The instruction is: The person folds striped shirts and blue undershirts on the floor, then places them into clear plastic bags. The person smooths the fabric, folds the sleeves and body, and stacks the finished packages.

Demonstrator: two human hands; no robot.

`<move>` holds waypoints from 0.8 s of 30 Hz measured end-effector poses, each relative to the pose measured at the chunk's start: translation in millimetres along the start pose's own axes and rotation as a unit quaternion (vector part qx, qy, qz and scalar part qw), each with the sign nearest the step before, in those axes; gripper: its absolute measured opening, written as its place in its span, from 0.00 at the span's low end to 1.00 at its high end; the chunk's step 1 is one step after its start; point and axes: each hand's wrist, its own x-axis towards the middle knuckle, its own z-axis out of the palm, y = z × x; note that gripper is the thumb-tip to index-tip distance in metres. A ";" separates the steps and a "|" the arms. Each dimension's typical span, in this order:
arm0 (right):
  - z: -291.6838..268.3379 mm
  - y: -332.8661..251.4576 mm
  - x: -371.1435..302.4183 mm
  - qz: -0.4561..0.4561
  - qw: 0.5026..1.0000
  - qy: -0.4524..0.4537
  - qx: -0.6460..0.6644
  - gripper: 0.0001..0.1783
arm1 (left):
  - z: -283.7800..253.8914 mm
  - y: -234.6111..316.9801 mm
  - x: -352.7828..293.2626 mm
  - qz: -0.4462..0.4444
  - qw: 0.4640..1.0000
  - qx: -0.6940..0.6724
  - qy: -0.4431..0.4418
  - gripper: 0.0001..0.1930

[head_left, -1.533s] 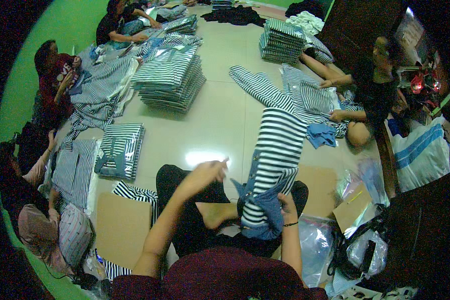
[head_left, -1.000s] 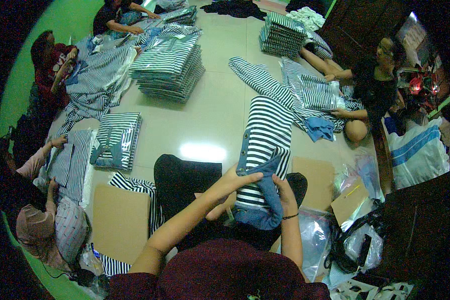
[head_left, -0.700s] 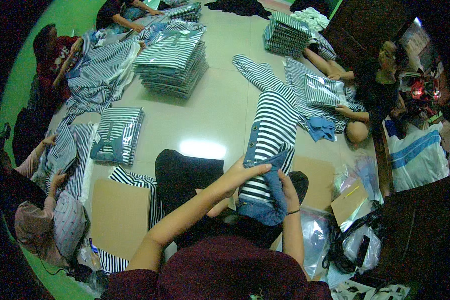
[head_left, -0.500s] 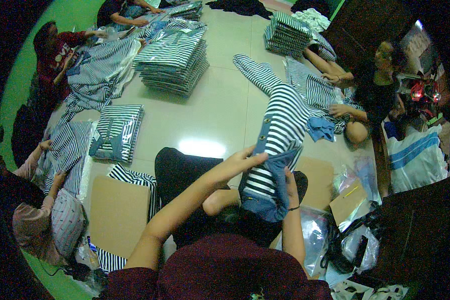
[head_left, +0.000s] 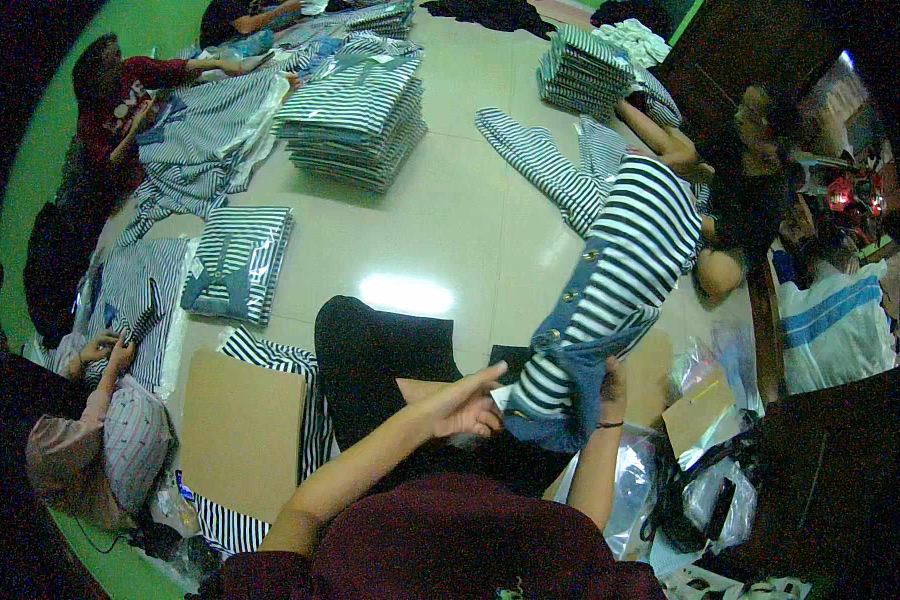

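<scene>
A black-and-white striped shirt (head_left: pixel 638 225) with a blue denim button strip and denim collar hangs up in front of me, leaning right. My right hand (head_left: pixel 613 393) is closed on the denim part at its near right side; its fingers are partly hidden by the cloth. Left of the collar, my left hand (head_left: pixel 465 405) is open, fingers apart, close beside a small white tag (head_left: pixel 501 397) on the shirt. Whether a fingertip touches the tag I cannot tell. A long striped sleeve (head_left: pixel 540 160) reaches away across the floor.
Cardboard (head_left: pixel 240 425) lies over striped cloth at my left. Beyond it sit a bagged shirt (head_left: pixel 236 265) and a tall stack of packed shirts (head_left: pixel 350 125); another stack (head_left: pixel 582 75) is far right. Clear plastic bags (head_left: pixel 635 490) lie at my right. Several people handle striped garments around.
The shirt has swung to the right and turned, with my right hand moving right on it. My left hand has let go of the denim strip and come down beside the collar.
</scene>
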 end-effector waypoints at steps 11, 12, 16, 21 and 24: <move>15.5 -18.3 -4.9 -0.025 0.983 0.064 -0.171 0.36 | 9.4 15.6 -0.2 0.213 0.866 0.317 0.322 0.08; 18.3 -21.0 -5.4 0.049 0.982 0.071 -0.168 0.33 | 11.0 15.9 0.2 0.236 0.858 0.327 0.318 0.07; 44.5 -9.3 -1.8 0.093 0.989 -0.082 -0.082 0.26 | 21.7 14.6 3.1 0.274 0.793 0.423 0.342 0.07; 61.7 12.9 17.0 0.214 0.963 -0.150 -0.066 0.17 | 25.1 7.7 -15.6 0.222 0.880 0.202 0.368 0.13; 62.2 28.0 27.4 0.232 0.946 -0.112 -0.197 0.19 | 11.5 16.8 -20.6 0.227 0.958 -0.121 -0.125 0.28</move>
